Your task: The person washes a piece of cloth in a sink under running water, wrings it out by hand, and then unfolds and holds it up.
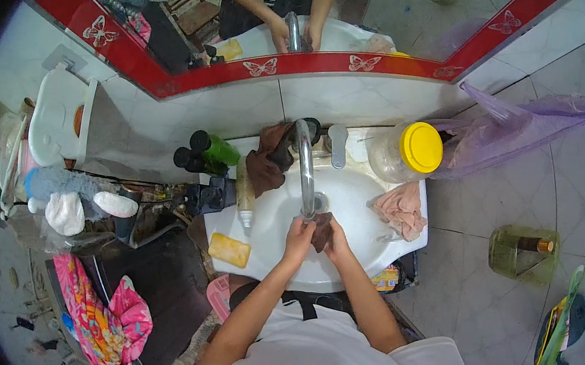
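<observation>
A small dark brown cloth [322,232] is held between my two hands over the white washbasin [272,252]. My left hand [297,240] is at its left edge, right beneath the mouth of the chrome faucet [305,170]. On the cloth's other side, my right hand [339,243] grips it with curled fingers. Part of the cloth is hidden by the fingers. The drain [321,202] shows just beyond my hands. Whether water is running is hard to tell.
Left on the basin rim lie a yellow soap bar [229,250], a squeeze bottle [245,187], a green bottle [222,150] and a brown cloth [267,165]. Right are a pink cloth [402,211] and a yellow-lidded jar [391,151]. A red-framed mirror [307,68] hangs behind.
</observation>
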Available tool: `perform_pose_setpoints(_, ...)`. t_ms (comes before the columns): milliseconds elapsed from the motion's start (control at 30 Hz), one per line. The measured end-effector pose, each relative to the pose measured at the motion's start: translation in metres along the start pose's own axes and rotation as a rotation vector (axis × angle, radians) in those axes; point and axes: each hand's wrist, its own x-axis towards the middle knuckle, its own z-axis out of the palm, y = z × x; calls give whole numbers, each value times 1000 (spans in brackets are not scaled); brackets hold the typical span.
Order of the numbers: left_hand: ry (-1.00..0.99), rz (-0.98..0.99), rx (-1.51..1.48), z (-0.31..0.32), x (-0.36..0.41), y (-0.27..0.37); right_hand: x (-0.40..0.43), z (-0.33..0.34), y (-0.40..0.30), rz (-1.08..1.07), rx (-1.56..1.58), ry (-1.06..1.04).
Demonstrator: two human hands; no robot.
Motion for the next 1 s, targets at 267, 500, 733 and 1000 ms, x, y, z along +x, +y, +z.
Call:
perform_pose_setpoints(267, 346, 162, 567, -20, 15, -33, 4, -5, 16, -58, -52, 58)
perform_pose_setpoints(500, 99, -310, -431, 0, 5, -2, 12, 13, 19, -348, -543, 202)
perform_pose_setpoints(733, 157, -235, -238, -6, 6, 9, 15, 30, 29, -572, -926, 351)
perform_pose_setpoints(1000, 213, -36, 163, -15, 16, -29, 24, 15, 34, -411, -1196, 312)
